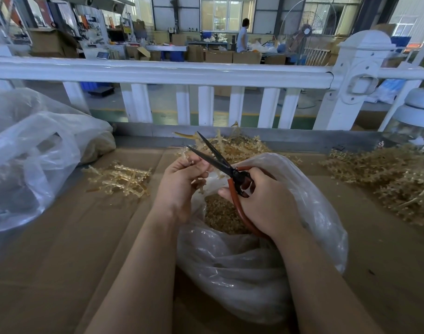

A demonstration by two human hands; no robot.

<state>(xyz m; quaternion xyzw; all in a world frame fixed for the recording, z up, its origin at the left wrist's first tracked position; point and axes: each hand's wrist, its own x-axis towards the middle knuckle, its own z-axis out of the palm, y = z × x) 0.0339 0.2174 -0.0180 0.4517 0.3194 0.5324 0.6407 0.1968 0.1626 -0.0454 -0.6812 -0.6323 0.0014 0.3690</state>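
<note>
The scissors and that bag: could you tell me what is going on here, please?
A person is trimming plastic. The right hand grips the scissors, blades open; the left hand pinches a sprig by the blades, above an open bag holding small pieces. Piles of sprigs lie on the cardboard.

No legible text, brand, number or sign. Far left, on the machines: orange placard (110,21) and yellow label (126,29), both too small and blurred to read. Far centre, on the wall: yellow sticker (170,29), symbol not resolvable.
</note>
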